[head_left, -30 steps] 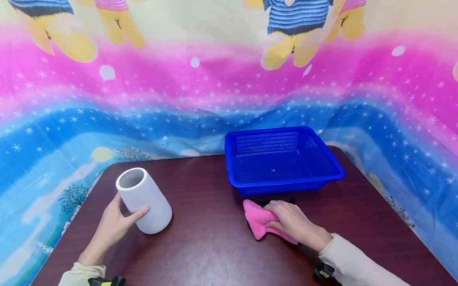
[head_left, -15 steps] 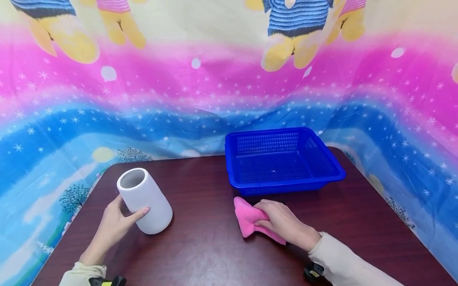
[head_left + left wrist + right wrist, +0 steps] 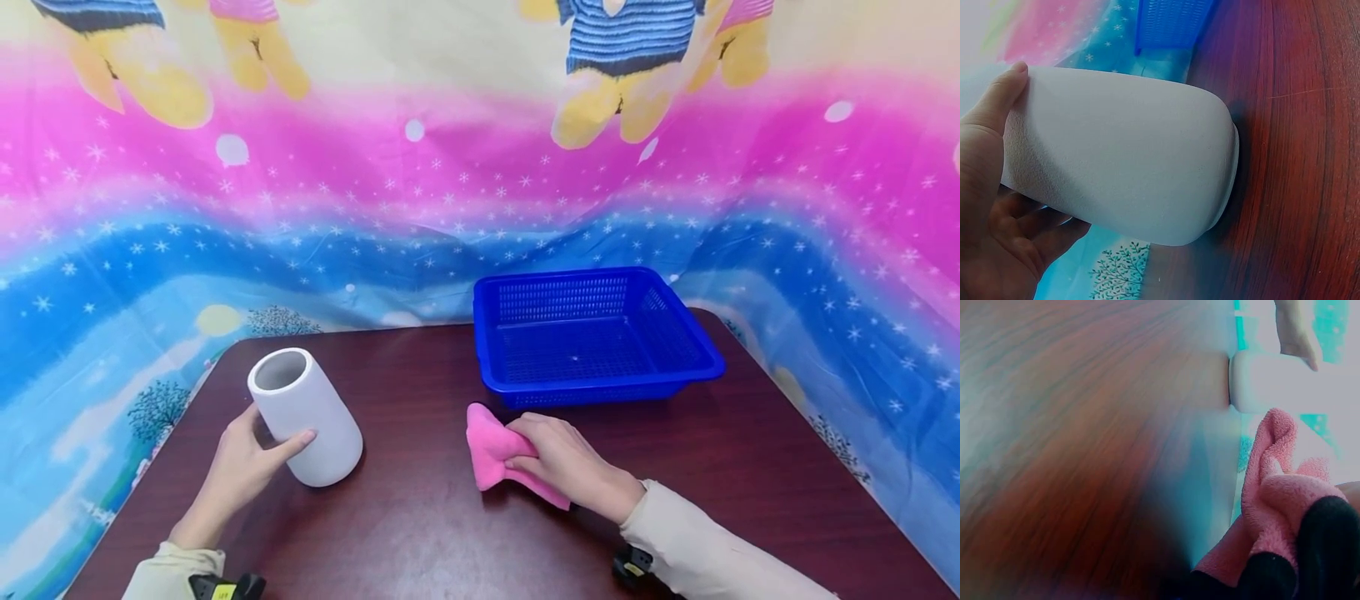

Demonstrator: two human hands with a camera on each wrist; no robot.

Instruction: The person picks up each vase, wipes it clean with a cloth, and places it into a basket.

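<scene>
On the left of the table stands a tall white vase (image 3: 322,437), its round mouth facing up. My left hand (image 3: 243,462) holds its side, with the thumb across the near face and the fingers round the back, as the left wrist view of the vase (image 3: 1129,150) shows. A pink fuzzy cloth (image 3: 491,450) is bunched in my right hand (image 3: 573,467), gripped between thumb and fingers just over the table in front of the basket. In the right wrist view the cloth (image 3: 1282,500) hangs in folds, with the vase (image 3: 1266,381) beyond it.
A blue plastic basket (image 3: 600,387) with perforated walls sits at the back right of the dark wood table (image 3: 420,533). Behind the table hangs a colourful printed curtain (image 3: 360,183). Black devices are strapped to both wrists.
My right hand has moved left with the pink cloth, closer to the vase. The left hand keeps its hold, and the vase and basket stay in place.
</scene>
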